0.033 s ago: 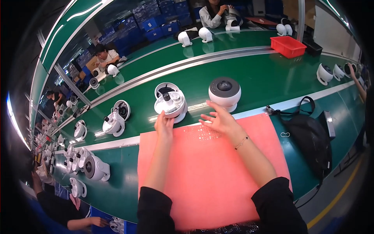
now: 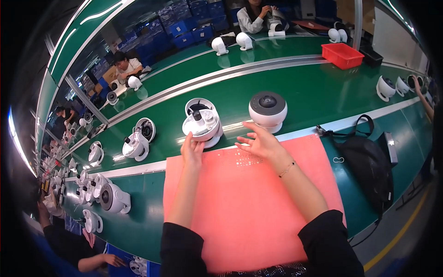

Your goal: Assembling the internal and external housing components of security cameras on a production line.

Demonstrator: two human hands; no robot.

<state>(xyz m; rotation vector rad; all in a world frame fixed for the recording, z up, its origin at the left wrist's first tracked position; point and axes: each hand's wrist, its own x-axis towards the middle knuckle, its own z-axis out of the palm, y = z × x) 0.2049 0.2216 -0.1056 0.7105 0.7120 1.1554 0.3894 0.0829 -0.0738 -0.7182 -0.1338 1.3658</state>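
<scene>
My left hand [image 2: 192,150] has its fingers on the near lower edge of an opened white camera housing [image 2: 203,129]. The housing sits on the green belt, its rounded shell [image 2: 199,105] tipped back behind it and a black cylindrical part [image 2: 197,115] standing up inside. My right hand [image 2: 260,142] hovers over the far edge of a pink mat [image 2: 249,203], fingers spread and holding nothing. Just beyond it stands a closed round white camera [image 2: 267,111] with a dark grey top. Small shiny pieces [image 2: 247,159] lie on the mat under my right hand.
More opened housings [image 2: 136,143] stand on the belt to the left, with several units [image 2: 110,198] on the near table. A black bag [image 2: 364,161] and a small white loop [image 2: 338,159] lie right of the mat. A red bin [image 2: 342,55] sits farther back. Co-workers surround the line.
My hands and the things near them stay practically in place. At the lower left, a co-worker's hand has shifted slightly left.
</scene>
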